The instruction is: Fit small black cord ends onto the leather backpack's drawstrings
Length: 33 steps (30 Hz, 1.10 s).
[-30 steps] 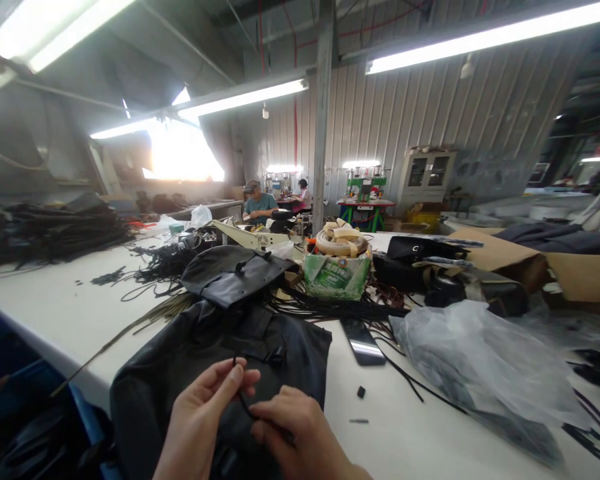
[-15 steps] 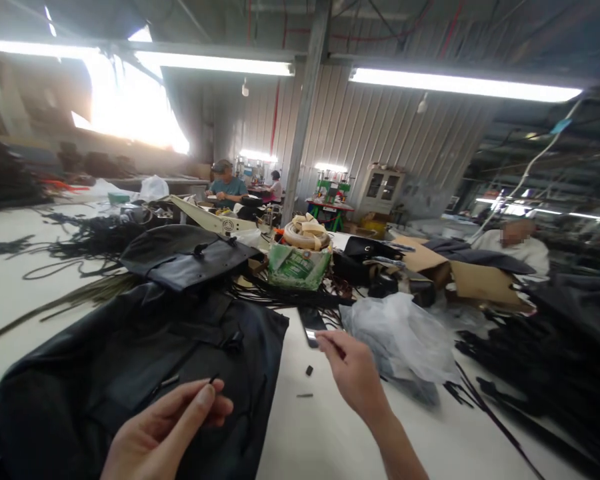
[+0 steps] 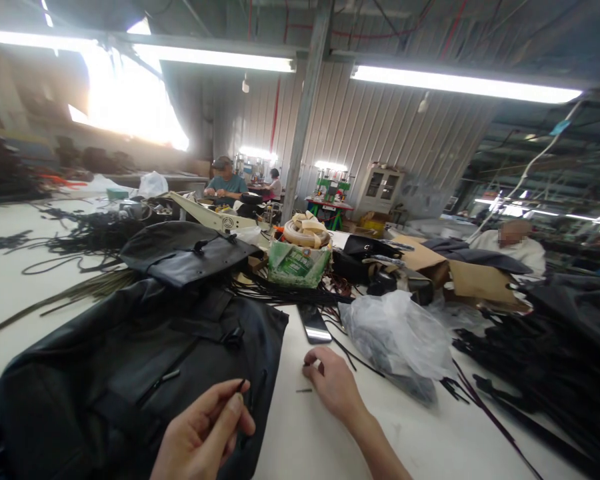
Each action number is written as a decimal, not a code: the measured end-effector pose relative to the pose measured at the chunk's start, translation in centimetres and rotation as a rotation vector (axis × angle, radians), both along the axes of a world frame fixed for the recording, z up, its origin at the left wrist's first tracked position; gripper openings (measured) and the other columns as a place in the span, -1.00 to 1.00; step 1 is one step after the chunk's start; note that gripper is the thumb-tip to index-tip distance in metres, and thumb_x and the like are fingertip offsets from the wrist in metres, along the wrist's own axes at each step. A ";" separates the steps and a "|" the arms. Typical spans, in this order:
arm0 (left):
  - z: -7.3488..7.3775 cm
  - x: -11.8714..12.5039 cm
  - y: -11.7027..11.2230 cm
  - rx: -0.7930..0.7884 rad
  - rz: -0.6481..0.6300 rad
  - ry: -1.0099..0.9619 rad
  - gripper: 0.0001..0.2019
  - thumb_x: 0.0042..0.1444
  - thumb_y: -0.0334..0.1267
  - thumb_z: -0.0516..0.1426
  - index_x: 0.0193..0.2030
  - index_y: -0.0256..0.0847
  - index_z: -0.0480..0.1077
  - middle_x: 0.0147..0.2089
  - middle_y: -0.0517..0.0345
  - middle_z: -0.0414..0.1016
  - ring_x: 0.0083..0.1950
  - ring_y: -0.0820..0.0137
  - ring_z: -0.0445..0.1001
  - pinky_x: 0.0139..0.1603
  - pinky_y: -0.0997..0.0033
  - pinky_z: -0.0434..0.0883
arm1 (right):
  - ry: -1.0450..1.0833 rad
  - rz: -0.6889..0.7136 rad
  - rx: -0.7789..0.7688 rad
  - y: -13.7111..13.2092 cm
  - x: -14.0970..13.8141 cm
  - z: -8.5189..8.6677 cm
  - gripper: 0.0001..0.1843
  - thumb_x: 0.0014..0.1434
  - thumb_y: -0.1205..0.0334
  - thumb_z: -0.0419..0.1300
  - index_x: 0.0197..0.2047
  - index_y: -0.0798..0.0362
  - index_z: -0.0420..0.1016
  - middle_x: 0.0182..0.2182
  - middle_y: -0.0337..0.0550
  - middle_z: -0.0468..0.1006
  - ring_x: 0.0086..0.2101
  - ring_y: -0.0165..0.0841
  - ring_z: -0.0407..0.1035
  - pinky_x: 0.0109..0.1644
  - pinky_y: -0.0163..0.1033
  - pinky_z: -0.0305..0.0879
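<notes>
Cord [image 3: 241, 385], above the near-left bag [image 3: 180, 393], is pinched in my left hand [image 3: 207, 427], while my right hand [image 3: 333, 380], closure unclear to me, should grip the black piece [image 3: 306, 364] squarely.

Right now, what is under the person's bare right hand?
The right hand partly covers a small black piece at its fingertips; smooth white tabletop shows around it. Anything beneath the palm cannot be seen.
</notes>
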<state>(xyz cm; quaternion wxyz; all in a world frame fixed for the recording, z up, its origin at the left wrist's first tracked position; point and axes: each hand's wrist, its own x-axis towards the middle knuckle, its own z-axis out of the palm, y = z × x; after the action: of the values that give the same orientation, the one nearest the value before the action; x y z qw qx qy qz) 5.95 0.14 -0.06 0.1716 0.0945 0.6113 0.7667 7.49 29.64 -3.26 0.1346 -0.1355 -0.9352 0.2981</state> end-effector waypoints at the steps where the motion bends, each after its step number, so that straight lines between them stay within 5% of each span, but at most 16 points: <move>1: -0.3 -0.1 0.0 0.013 -0.026 0.001 -0.25 0.08 0.42 0.41 0.03 -0.30 0.63 -0.31 -0.13 0.63 -0.45 0.44 0.37 -0.48 0.53 0.30 | 0.014 0.026 -0.034 -0.2 0.0 0.4 -0.89 0.31 0.28 0.30 -0.14 0.04 0.68 -0.20 -0.14 0.65 -0.24 -0.29 0.49 -0.05 -0.19 0.31; 6: -0.8 -0.3 1.1 0.162 0.039 -0.067 -0.35 0.14 0.34 0.41 -0.07 -0.29 0.52 -0.34 0.05 0.55 -0.52 0.58 0.20 -0.52 0.60 0.09 | 0.118 0.263 -0.404 -3.6 -0.4 4.2 -0.64 0.37 -0.08 0.39 0.00 0.02 0.75 -0.29 -0.15 0.64 -0.31 -0.31 0.46 -0.21 -0.23 0.37; 10: -0.8 -0.6 1.9 0.257 0.102 -0.142 -0.41 0.15 0.25 0.44 -0.04 -0.24 0.44 -0.39 0.25 0.40 -0.54 0.63 0.11 -0.53 0.60 0.01 | 0.129 0.457 -0.595 -7.8 -2.2 6.1 -0.56 0.38 -0.10 0.40 0.17 -0.02 0.75 -0.21 -0.14 0.60 -0.34 -0.40 0.40 -0.25 -0.27 0.33; 13: -0.8 -0.9 1.7 0.278 0.101 -0.206 -0.35 0.08 0.27 0.46 -0.02 -0.19 0.36 -0.43 0.35 0.30 -0.57 0.66 0.04 -0.54 0.61 -0.02 | 0.087 0.505 -0.855 -10.4 -3.7 5.4 -0.47 0.30 -0.11 0.49 0.20 0.03 0.70 -0.18 -0.11 0.63 -0.31 -0.40 0.45 -0.22 -0.28 0.37; 18: -0.2 -1.0 1.1 0.202 0.179 -0.204 -0.11 0.01 0.41 0.46 0.23 -0.19 0.33 -0.51 0.48 0.10 -0.58 0.66 -0.10 -0.58 0.64 -0.13 | 0.027 0.514 -1.163 -12.0 -3.8 3.2 -0.46 0.15 -0.11 0.62 -0.11 0.14 0.57 -0.34 -0.13 0.63 -0.39 -0.40 0.49 -0.24 -0.30 0.37; 21: 0.1 -0.8 1.5 0.166 0.195 -0.135 -0.09 0.03 0.41 0.45 0.27 -0.29 0.42 -0.53 0.46 0.08 -0.57 0.66 -0.07 -0.56 0.64 -0.11 | 0.021 0.525 -1.196 -12.0 -3.1 2.9 -0.49 0.18 -0.07 0.61 -0.14 0.17 0.59 -0.39 -0.17 0.59 -0.39 -0.43 0.47 -0.23 -0.33 0.36; 25: 0.3 -0.6 2.4 0.151 0.249 -0.131 -0.24 0.00 0.37 0.49 0.01 -0.32 0.56 -0.54 0.42 0.07 -0.56 0.67 -0.04 -0.53 0.64 -0.09 | 0.060 0.511 -1.291 -12.1 -2.8 2.8 -0.48 0.16 -0.01 0.64 -0.14 0.15 0.51 -0.39 -0.22 0.57 -0.39 -0.45 0.46 -0.24 -0.35 0.35; 30: 0.5 -0.8 2.4 0.130 0.330 -0.107 -0.30 -0.03 0.31 0.52 -0.05 -0.31 0.61 -0.46 0.23 0.36 -0.54 0.69 0.04 -0.53 0.68 -0.03 | 0.065 0.552 -1.357 -12.7 -2.7 2.8 -0.46 0.26 -0.04 0.58 -0.06 0.11 0.40 -0.34 -0.22 0.57 -0.37 -0.42 0.50 -0.22 -0.30 0.43; 33: 0.0 -1.2 2.1 0.132 0.405 -0.109 -0.32 -0.05 0.26 0.55 -0.02 -0.30 0.64 -0.40 0.17 0.45 -0.51 0.64 0.18 -0.51 0.69 0.18 | 0.070 0.634 -1.345 -13.3 -2.2 2.9 -0.53 0.32 0.04 0.54 -0.01 0.09 0.39 -0.14 -0.14 0.59 -0.16 -0.37 0.54 -0.02 -0.24 0.48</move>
<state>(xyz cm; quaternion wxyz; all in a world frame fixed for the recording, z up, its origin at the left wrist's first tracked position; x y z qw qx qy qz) 4.79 2.22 -0.06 0.0404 -0.0610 0.5559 0.8280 5.25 16.30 -0.40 -0.0403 0.0975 -0.5402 0.8349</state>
